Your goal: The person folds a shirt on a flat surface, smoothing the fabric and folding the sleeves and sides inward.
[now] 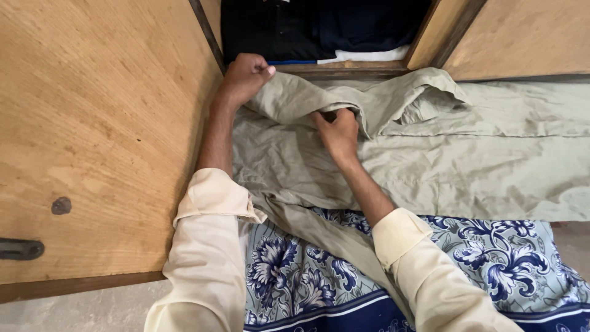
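A pale olive-green garment [442, 160] lies spread across a blue and white floral sheet [295, 276]. My left hand [244, 77] grips the garment's upper left corner near the wooden door edge, lifting a fold. My right hand [338, 130] pinches the cloth a little to the right, at the folded-over edge. Both arms wear cream sleeves with the cuffs turned back.
A large wooden door [98, 135] with a dark metal latch [19, 249] stands on the left. Another wooden panel [522, 37] is at the top right. Between them an open shelf holds dark folded clothes [319, 27]. Grey floor [80, 310] shows at the bottom left.
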